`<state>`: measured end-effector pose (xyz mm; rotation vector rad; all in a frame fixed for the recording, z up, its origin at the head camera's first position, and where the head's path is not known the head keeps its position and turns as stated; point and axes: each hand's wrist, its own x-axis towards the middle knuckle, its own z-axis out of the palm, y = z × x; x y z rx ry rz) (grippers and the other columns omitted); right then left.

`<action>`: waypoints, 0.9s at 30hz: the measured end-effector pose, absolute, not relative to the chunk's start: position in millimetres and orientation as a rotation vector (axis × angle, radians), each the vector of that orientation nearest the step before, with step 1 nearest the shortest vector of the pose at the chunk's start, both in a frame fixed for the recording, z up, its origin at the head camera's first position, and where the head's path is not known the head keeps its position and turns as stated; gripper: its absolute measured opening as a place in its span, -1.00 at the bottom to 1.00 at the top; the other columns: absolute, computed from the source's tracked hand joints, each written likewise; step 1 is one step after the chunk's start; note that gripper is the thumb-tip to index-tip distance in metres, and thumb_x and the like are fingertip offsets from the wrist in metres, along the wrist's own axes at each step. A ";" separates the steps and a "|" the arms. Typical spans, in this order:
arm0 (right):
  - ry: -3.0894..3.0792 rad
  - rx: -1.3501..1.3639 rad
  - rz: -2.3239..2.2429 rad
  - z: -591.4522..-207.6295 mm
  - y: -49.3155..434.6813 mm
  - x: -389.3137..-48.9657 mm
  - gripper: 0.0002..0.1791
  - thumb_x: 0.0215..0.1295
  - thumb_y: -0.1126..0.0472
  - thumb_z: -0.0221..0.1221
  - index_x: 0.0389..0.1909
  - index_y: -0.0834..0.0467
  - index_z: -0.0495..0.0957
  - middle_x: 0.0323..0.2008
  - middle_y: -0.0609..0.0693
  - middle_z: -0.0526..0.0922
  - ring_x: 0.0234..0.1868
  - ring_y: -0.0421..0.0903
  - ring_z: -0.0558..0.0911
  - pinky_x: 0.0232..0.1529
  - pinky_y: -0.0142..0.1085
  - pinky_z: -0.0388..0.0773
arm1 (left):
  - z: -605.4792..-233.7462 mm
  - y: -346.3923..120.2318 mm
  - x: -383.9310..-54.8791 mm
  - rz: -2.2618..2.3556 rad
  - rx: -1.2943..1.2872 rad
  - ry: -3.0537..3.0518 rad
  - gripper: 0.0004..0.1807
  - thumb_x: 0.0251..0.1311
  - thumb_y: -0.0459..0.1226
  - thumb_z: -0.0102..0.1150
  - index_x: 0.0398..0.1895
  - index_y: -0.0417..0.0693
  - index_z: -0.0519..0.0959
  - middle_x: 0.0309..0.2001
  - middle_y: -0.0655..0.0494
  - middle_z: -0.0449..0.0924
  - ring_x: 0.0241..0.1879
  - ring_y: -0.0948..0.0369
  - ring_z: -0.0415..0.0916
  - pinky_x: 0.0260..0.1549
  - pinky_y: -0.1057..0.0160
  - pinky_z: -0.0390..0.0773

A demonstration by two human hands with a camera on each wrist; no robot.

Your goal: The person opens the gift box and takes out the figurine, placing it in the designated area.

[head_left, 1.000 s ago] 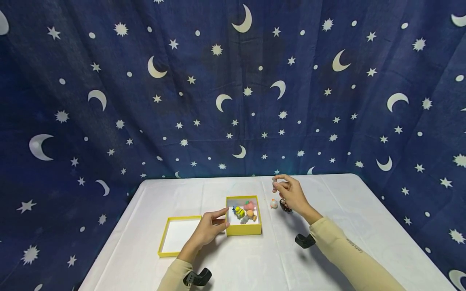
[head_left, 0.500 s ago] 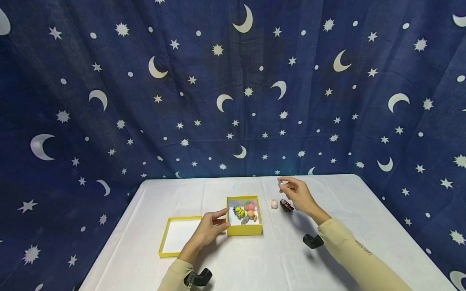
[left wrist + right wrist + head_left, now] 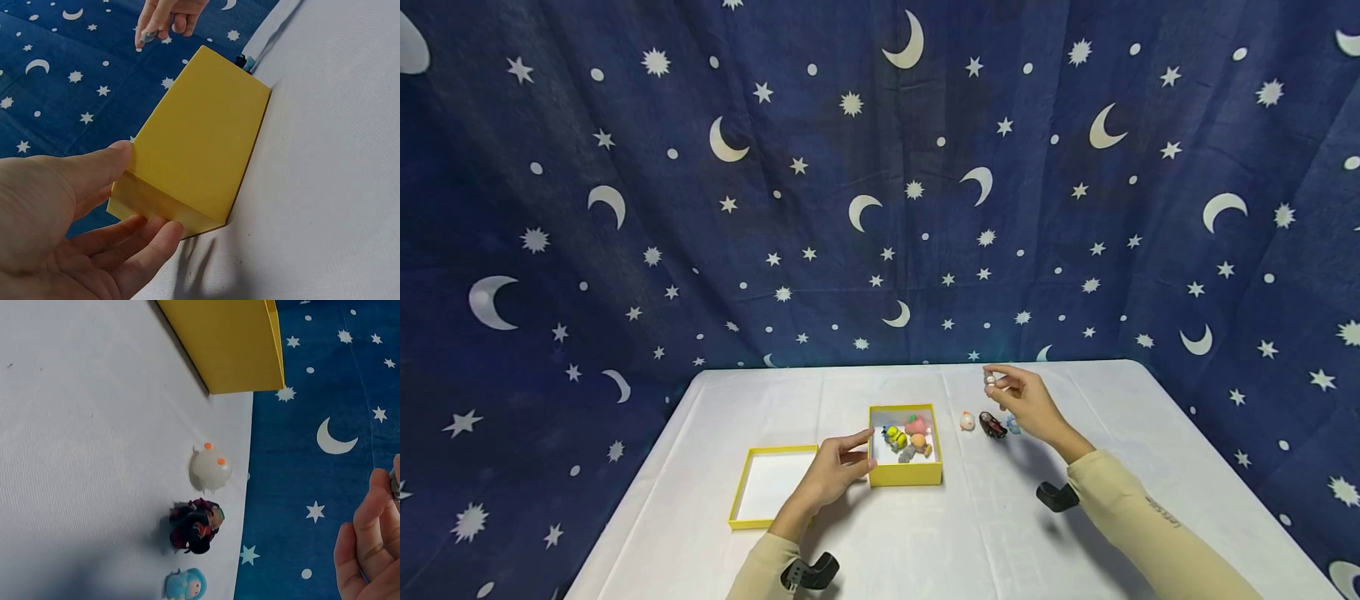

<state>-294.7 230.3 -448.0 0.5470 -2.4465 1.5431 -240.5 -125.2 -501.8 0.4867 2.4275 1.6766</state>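
Note:
My left hand [image 3: 831,475] holds the left end of the open yellow box [image 3: 906,475], thumb and fingertips against its wall in the left wrist view. Toys lie in the box: a yellow-and-blue figure [image 3: 894,437], a pink strawberry-like toy [image 3: 915,426], an orange one [image 3: 919,443] and a grey one [image 3: 907,453]. Raised over the table's far right part, my right hand [image 3: 1030,406] pinches a small pale figurine [image 3: 990,380] between thumb and index finger. Below it stand a round white figure [image 3: 211,469], a dark-robed figure [image 3: 195,525] and a light-blue doll [image 3: 186,584].
The shallow yellow-rimmed box lid [image 3: 772,449] lies inside up, left of the box. A white cloth covers the table [image 3: 925,550]. Behind the table's far edge hangs a dark blue curtain [image 3: 820,217] with moons and stars.
My right hand has moved a little to the right with the figurine still pinched, uncovering the dark figure and the light-blue doll. My left hand stays at the box.

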 end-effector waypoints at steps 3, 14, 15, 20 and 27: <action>-2.434 0.548 1.550 -449.1 233.7 -295.6 -0.53 0.26 0.34 0.23 0.19 0.34 0.46 -0.35 0.25 0.68 -0.60 -0.16 0.58 -0.49 -0.33 0.57 | -501.5 -125.3 -240.4 1.684 0.488 2.424 -0.41 0.25 -0.25 0.23 0.35 -0.15 0.38 0.35 -0.21 0.38 0.18 -0.11 0.52 0.05 0.13 0.61; -2.469 0.534 1.506 -439.9 241.3 -279.7 -0.56 0.24 0.43 0.20 0.14 0.46 0.45 -0.26 0.42 0.65 -0.61 -0.34 0.53 -0.53 -0.40 0.53 | -503.0 -125.4 -239.4 1.680 0.490 2.421 -0.39 0.24 -0.21 0.24 0.35 -0.13 0.38 0.34 -0.21 0.39 0.18 -0.09 0.53 0.04 0.15 0.62; -2.486 0.514 1.495 -437.5 241.3 -277.0 -0.56 0.23 0.43 0.21 0.13 0.46 0.46 -0.25 0.42 0.64 -0.62 -0.34 0.52 -0.53 -0.40 0.53 | -503.3 -125.6 -239.2 1.681 0.490 2.417 -0.39 0.24 -0.21 0.24 0.35 -0.13 0.37 0.34 -0.21 0.39 0.18 -0.09 0.53 0.04 0.16 0.62; -2.550 0.457 1.432 -438.3 248.2 -271.0 -0.57 0.23 0.42 0.21 0.13 0.43 0.47 -0.24 0.40 0.62 -0.65 -0.37 0.47 -0.55 -0.39 0.51 | -503.1 -125.7 -238.6 1.683 0.490 2.412 -0.39 0.24 -0.22 0.23 0.36 -0.13 0.37 0.34 -0.22 0.39 0.18 -0.08 0.54 0.03 0.18 0.62; -2.583 0.434 1.380 -474.8 272.6 -289.6 -0.55 0.23 0.33 0.25 0.14 0.38 0.48 -0.20 0.36 0.63 -0.63 -0.37 0.47 -0.56 -0.38 0.51 | -501.2 -125.8 -239.1 1.684 0.482 2.427 -0.40 0.23 -0.24 0.25 0.34 -0.14 0.39 0.34 -0.23 0.39 0.16 -0.09 0.54 0.04 0.15 0.62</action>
